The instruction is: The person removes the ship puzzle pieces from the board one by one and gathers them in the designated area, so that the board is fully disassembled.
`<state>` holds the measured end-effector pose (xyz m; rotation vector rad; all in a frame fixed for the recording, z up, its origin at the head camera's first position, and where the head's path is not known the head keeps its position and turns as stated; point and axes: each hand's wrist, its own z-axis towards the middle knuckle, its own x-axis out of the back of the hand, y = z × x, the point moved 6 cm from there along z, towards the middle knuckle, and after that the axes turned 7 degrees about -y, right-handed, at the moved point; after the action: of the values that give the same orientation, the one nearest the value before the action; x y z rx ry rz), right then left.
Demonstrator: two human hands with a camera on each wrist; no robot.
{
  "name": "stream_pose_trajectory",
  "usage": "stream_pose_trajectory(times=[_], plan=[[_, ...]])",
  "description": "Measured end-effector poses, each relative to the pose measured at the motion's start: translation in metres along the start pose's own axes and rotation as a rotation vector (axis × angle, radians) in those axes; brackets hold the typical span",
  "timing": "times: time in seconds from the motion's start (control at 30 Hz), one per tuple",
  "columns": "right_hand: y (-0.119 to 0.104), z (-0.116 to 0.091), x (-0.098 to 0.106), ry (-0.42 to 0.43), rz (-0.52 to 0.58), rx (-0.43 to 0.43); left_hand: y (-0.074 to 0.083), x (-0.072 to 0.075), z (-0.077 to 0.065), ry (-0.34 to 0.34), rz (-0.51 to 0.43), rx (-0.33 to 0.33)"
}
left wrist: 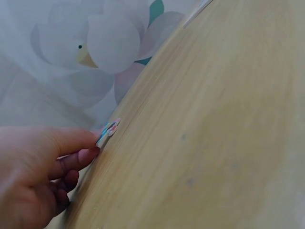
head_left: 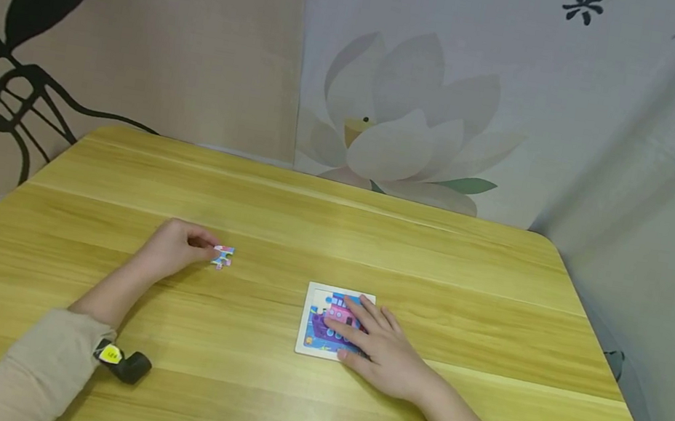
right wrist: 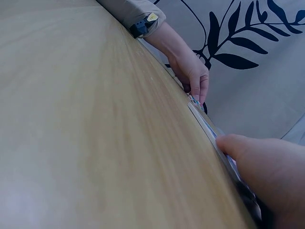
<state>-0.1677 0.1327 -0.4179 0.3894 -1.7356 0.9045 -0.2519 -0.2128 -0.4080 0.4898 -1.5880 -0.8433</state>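
The framed jigsaw puzzle [head_left: 318,331] lies flat on the wooden worktop [head_left: 230,385], its purple-and-pink picture set in a white frame [head_left: 304,319]. A pale gap shows between its ten and eleven o'clock. The person's right hand [head_left: 378,349] comes in from four o'clock and rests on it, fingers spread wide across the picture.

Off at the puzzle's ten o'clock, well apart from it, the left hand [head_left: 179,248] pinches a small jigsaw piece [head_left: 223,256] between thumb and fingertips. I cannot tell whether the piece touches the wood. At seven o'clock from that hand, a black wrist camera [head_left: 122,363] with a yellow label sits at the beige sleeve [head_left: 45,356].

Beyond the far edge, toward twelve o'clock, hangs a curtain printed with a pale lotus [head_left: 399,132]; toward ten o'clock, dark leaves [head_left: 53,0].
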Motion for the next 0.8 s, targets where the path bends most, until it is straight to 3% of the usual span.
stream_pose_trajectory(times=[0.23, 0.53, 0.8], plan=[[0.0011, -0.0004, -0.0001, 0.0, 0.016, -0.001, 0.0031, -0.0014, -0.0004, -0.012, 0.057, -0.064], [0.0017, -0.0003, -0.0002, 0.005, 0.051, -0.022, -0.0008, -0.0018, -0.0028, -0.026, 0.01, -0.021], [0.0043, -0.0023, -0.0004, 0.002, 0.059, -0.064, -0.0002, -0.0014, -0.002, -0.022, 0.015, -0.02]])
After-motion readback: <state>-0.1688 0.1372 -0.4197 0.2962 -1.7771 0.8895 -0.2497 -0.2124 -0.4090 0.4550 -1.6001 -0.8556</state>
